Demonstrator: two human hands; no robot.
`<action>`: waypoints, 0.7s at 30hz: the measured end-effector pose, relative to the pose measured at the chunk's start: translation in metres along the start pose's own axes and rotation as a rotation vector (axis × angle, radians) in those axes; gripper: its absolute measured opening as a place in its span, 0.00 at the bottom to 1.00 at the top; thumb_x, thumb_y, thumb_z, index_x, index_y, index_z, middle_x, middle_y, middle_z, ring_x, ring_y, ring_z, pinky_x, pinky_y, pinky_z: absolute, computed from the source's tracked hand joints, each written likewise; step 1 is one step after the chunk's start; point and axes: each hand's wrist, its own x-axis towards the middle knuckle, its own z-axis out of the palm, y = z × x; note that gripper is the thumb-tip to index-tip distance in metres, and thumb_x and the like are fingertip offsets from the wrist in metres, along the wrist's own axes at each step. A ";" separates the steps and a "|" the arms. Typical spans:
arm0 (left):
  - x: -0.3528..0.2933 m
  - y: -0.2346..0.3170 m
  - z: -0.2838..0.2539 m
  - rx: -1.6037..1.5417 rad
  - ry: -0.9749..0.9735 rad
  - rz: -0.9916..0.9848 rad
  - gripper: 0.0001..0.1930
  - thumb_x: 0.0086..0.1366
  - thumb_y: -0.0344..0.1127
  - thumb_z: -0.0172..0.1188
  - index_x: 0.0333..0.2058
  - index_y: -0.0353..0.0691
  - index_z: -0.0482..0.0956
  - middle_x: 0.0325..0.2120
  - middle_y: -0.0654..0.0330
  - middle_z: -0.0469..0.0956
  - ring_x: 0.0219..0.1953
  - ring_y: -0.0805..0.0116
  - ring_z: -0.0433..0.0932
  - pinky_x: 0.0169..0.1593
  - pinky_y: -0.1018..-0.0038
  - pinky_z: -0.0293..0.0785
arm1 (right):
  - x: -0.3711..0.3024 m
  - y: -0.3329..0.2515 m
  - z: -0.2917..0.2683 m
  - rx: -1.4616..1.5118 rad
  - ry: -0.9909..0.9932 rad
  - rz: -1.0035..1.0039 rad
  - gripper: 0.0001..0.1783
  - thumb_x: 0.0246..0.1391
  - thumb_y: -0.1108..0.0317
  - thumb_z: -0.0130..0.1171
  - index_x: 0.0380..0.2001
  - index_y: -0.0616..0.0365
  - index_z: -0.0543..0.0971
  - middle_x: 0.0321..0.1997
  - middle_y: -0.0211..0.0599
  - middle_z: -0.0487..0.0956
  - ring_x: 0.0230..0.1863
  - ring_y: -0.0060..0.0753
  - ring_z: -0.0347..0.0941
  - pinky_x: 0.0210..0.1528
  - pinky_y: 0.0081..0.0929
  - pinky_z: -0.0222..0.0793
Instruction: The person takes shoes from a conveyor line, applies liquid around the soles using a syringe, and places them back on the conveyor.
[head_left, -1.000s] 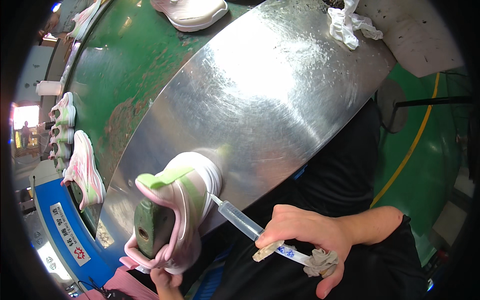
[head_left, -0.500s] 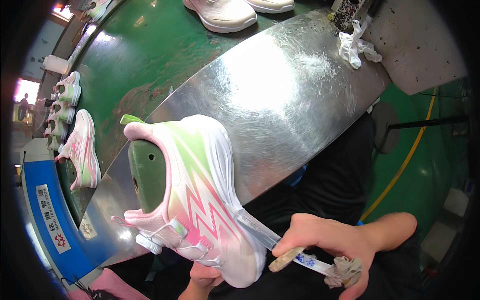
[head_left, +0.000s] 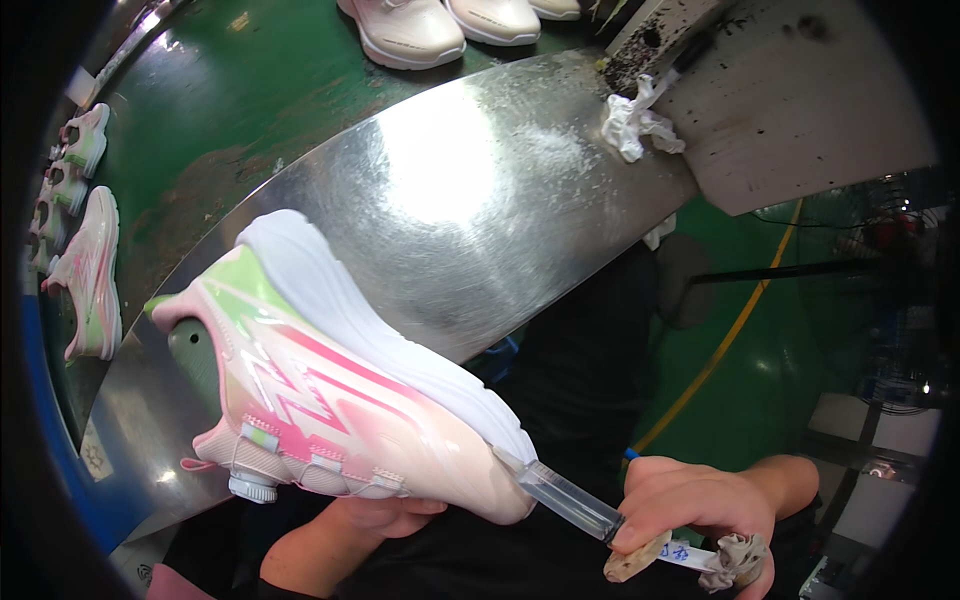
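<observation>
A pink, white and green sneaker [head_left: 350, 400] with a thick white sole lies tilted on its side in the air, toe toward the lower right. A dark green last [head_left: 192, 358] fills its collar, and a white dial [head_left: 252, 486] hangs at its laces. My left hand [head_left: 385, 515] grips the shoe from beneath, its fingers partly hidden. In my right hand [head_left: 700, 500] is a clear syringe [head_left: 575, 500], its tip at the seam between upper and sole near the toe. Beige wrapping [head_left: 637, 558] surrounds its flange; a greyish wad [head_left: 735, 562] covers the plunger end.
A shiny metal worktop [head_left: 450, 270] spans the middle. Beyond it, a green surface [head_left: 230, 100] carries pale shoes [head_left: 405, 30] at the top and several pink-green shoes [head_left: 95, 280] at the left. Crumpled white tissue [head_left: 635, 125] lies beside a stained grey panel [head_left: 810, 100].
The shoe has turned so its toe points more to the right and more of its sole shows. The syringe tip has moved along the seam toward the toe. The whole view has shifted.
</observation>
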 end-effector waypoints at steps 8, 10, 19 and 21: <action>0.035 0.006 0.013 -0.067 -0.084 -0.046 0.40 0.40 0.19 0.64 0.56 0.46 0.64 0.48 0.57 0.73 0.52 0.56 0.73 0.54 0.61 0.72 | -0.019 -0.023 -0.010 -0.130 0.031 -0.039 0.55 0.34 0.29 0.63 0.52 0.69 0.67 0.41 0.40 0.78 0.35 0.37 0.68 0.38 0.32 0.55; 0.041 0.006 0.013 -0.065 -0.086 -0.032 0.39 0.40 0.19 0.64 0.55 0.46 0.65 0.47 0.58 0.74 0.51 0.56 0.74 0.53 0.62 0.74 | -0.023 -0.026 -0.012 -0.164 0.041 -0.045 0.55 0.34 0.28 0.63 0.52 0.69 0.68 0.41 0.40 0.78 0.35 0.37 0.68 0.38 0.32 0.55; 0.063 0.006 0.026 0.018 -0.124 0.063 0.35 0.46 0.23 0.66 0.54 0.48 0.66 0.45 0.58 0.75 0.48 0.64 0.76 0.46 0.71 0.79 | -0.033 -0.026 -0.010 -0.264 0.105 -0.096 0.53 0.37 0.31 0.63 0.52 0.68 0.67 0.42 0.39 0.78 0.35 0.37 0.69 0.38 0.32 0.56; 0.069 0.006 0.030 0.023 -0.181 0.046 0.34 0.47 0.25 0.67 0.54 0.48 0.66 0.45 0.59 0.75 0.48 0.64 0.76 0.48 0.70 0.78 | -0.034 -0.023 -0.010 -0.317 0.118 -0.118 0.52 0.37 0.31 0.63 0.52 0.68 0.68 0.42 0.39 0.78 0.35 0.37 0.69 0.37 0.32 0.56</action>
